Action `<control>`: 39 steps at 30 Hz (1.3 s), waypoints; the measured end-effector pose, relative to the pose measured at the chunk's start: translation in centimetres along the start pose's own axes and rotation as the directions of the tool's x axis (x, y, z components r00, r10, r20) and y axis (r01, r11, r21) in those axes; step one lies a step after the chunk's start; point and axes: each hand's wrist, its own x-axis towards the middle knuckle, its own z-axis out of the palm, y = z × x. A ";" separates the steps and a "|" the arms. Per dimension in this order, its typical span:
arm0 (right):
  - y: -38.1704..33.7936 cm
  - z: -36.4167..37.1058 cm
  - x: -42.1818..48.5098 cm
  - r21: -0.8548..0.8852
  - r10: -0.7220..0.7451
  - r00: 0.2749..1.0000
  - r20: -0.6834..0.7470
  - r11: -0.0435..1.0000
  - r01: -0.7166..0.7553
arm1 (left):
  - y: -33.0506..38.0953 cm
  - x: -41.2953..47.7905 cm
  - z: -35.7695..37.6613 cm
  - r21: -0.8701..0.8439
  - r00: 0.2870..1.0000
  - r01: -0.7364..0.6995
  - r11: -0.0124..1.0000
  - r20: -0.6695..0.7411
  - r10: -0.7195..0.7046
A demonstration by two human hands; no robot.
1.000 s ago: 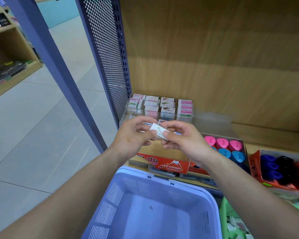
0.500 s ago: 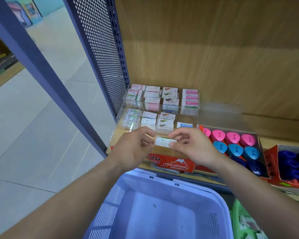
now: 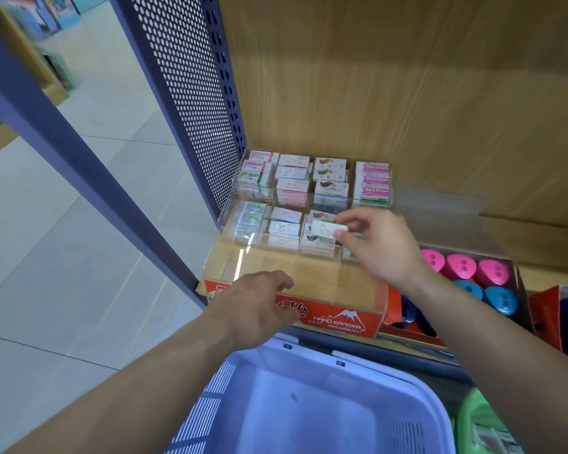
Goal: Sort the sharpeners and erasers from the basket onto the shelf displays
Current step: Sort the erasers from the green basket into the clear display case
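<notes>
The right hand pinches a small white eraser just above the middle row of the clear tiered eraser display. The left hand, loosely curled and holding nothing, hovers at the display's red front, above the blue basket.

Matt wood-grain shelf back, perforated painted metal side panel, glossy clear plastic display, smooth plastic basket.

Cannot read the tiny print on the eraser in the right hand. Barely see the dark blue sharpeners behind that arm. Blurry far shelf, top left. Only parts of blue basket, green basket, red box: cut by edges.
</notes>
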 end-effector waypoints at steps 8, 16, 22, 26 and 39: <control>-4.3 5.7 4.3 0.007 -0.055 0.996 0.071 0.998 0.055 | -2.6 -0.6 -1.3 -0.001 0.992 0.033 0.999 -0.125 -0.033; -5.8 8.8 5.5 -0.003 -0.001 0.994 0.107 1.000 0.001 | -4.9 -1.1 -2.0 -0.033 0.994 0.082 0.996 -0.076 -0.084; -5.2 7.6 5.4 -0.039 0.001 1.000 -0.005 0.999 -0.001 | -5.4 -1.1 -2.2 -0.052 0.997 0.072 0.996 -0.037 -0.074; -4.0 6.9 5.3 -0.187 0.002 0.989 0.148 0.982 0.026 | -5.5 -1.0 -2.3 -0.067 0.998 0.064 0.996 -0.025 -0.066; -6.1 4.6 2.6 -0.468 -0.047 0.956 0.290 0.864 0.185 | -3.6 -1.7 -2.8 -0.045 0.999 0.050 0.998 -0.013 -0.051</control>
